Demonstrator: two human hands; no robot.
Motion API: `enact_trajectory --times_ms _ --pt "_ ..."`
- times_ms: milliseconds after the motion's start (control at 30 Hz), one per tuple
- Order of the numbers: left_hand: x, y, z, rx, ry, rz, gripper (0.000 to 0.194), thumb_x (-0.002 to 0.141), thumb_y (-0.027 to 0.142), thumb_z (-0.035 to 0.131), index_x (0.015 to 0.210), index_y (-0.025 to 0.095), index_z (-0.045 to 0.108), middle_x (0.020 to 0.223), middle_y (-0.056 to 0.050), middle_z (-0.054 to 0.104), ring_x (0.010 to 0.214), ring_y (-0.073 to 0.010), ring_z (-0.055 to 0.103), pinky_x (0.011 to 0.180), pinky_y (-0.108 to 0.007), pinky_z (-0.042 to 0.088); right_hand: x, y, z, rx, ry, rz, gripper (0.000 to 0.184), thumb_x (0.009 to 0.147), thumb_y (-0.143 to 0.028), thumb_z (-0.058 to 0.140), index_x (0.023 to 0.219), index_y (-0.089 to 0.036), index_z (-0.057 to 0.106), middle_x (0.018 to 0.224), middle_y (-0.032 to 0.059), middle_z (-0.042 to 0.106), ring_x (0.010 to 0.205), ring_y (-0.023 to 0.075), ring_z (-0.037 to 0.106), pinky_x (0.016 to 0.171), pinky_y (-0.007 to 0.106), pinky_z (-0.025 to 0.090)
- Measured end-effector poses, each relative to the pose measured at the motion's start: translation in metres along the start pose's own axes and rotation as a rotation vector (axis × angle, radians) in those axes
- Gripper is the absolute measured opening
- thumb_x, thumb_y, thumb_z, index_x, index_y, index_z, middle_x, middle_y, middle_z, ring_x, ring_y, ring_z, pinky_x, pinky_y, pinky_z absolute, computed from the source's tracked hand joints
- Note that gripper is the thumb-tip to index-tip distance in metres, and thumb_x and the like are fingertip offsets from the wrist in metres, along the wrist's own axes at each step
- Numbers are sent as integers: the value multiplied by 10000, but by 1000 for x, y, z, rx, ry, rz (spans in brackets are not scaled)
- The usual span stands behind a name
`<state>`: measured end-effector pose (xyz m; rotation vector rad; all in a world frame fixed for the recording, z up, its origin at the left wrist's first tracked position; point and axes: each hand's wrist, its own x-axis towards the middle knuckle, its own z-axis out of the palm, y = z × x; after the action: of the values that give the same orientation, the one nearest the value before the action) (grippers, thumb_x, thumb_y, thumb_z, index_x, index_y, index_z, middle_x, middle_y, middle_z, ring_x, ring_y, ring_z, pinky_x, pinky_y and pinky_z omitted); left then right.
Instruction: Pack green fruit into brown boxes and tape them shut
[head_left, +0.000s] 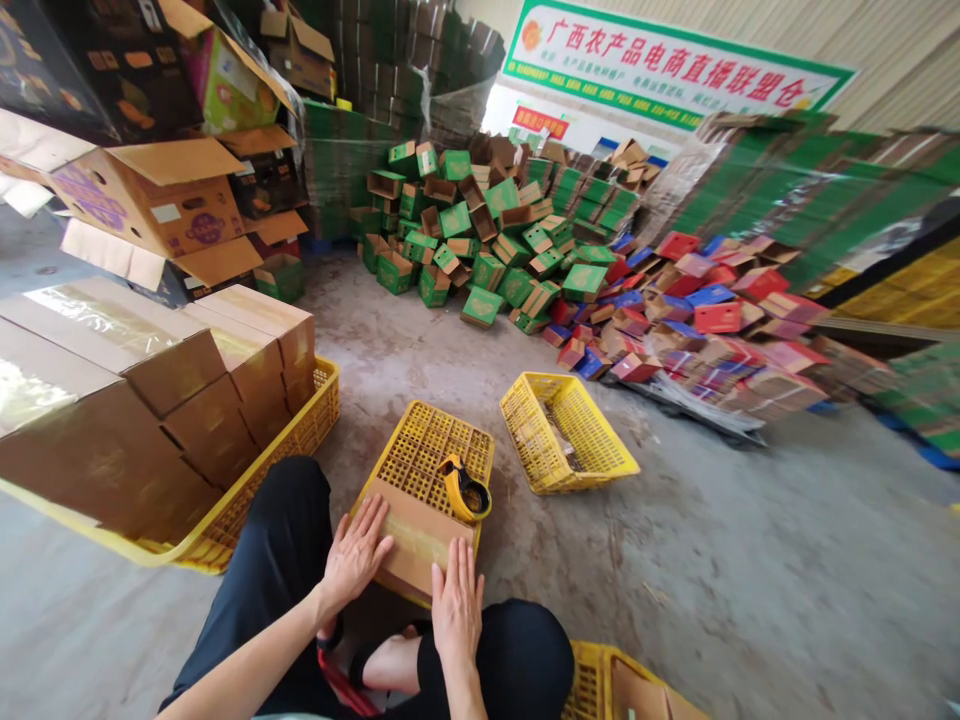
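Note:
A brown cardboard box (415,547) with a strip of clear tape along its top lies on an upturned yellow plastic crate (420,440) between my knees. My left hand (355,550) rests flat on the box's left end, fingers stretched out. On the right end lies my right hand (456,598), its fingers extended too. Just beyond the box, a yellow-and-black tape dispenser (463,488) sits on the crate's lattice. Neither hand grips anything.
To my left, a large yellow crate (259,495) holds several brown boxes (90,460). A smaller yellow crate (566,435) stands ahead right. Another crate (589,685) is by my right knee. Green boxes (480,305) and red-and-blue boxes (716,318) lie piled farther off.

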<state>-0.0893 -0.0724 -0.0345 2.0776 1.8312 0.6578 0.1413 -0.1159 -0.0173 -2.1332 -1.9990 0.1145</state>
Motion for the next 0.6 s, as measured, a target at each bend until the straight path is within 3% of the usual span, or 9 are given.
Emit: enact_trajectory --times_ms 167,267,467,600 --pt "10 -19 1 -132 44 -64 624 1074 417 326 1622 119 332 1695 -145 314 1589 -282 245 1245 -436 343 -2 5 16 171 122 65 810 1066 -621 151 1646 -66 256 1700 169 275 1534 284 376 1214 379 396" --pt "16 -24 -1 -259 -16 -96 643 1058 427 303 1611 99 316 1678 -146 353 1578 -240 281 1257 -377 325 0 0 22 207 122 126 821 1065 -626 161 1644 -52 252 1694 196 274 1487 294 455 1186 368 431" --pt "30 -19 -13 -648 -146 -467 835 988 611 408 1581 31 315 1654 -230 356 1568 -307 295 1287 -413 239 2 -5 20 251 80 225 861 1043 -678 134 1639 -78 297 1690 177 301 1436 288 524 1125 328 483" --pt "34 -18 -23 -766 -183 -469 878 964 712 413 1572 81 360 1665 -197 352 1578 -305 267 1297 -414 202 8 -8 14 299 33 316 924 1008 -729 99 1647 -85 273 1693 179 293 1438 315 519 1078 373 525"
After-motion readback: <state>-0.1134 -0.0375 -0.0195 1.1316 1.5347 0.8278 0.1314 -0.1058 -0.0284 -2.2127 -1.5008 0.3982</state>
